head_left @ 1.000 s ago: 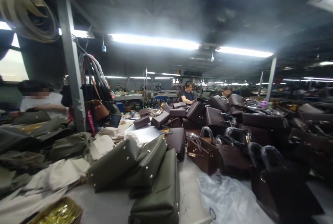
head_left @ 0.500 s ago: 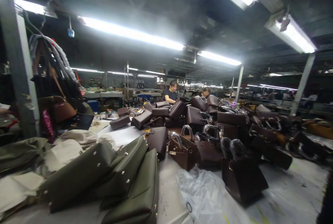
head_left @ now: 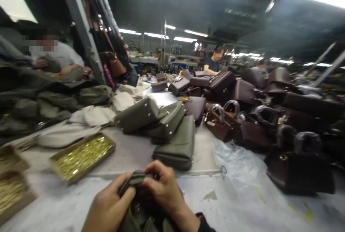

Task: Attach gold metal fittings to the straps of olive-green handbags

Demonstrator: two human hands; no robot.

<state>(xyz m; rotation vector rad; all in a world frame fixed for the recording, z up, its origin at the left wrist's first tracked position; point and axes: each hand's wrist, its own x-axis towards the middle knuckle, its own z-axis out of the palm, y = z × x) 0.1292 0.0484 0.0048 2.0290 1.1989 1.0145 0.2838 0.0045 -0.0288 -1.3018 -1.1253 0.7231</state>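
Low in the view, my left hand (head_left: 110,203) grips the edge of an olive-green bag (head_left: 137,180), thumb on the near side. My right hand (head_left: 164,187) pinches the same edge a little to the right, its fingers closed. Most of the bag hangs below, dark inside and partly cut off by the bottom of the frame. Whether the right fingers hold a small part as well, I cannot tell. Just beyond my hands lie several olive-green bags (head_left: 176,145) with metal studs.
A carton of gold-coloured metal parts (head_left: 83,156) stands at left, with another carton (head_left: 16,196) nearer. Many dark brown handbags (head_left: 302,167) and a clear plastic bag (head_left: 239,163) fill the right. Co-workers (head_left: 212,63) are farther back; olive material (head_left: 40,106) is heaped left.
The view has swung down and left. Both my hands, the bag they hold and the cartons of metal parts have come into sight, as has a co-worker at left.
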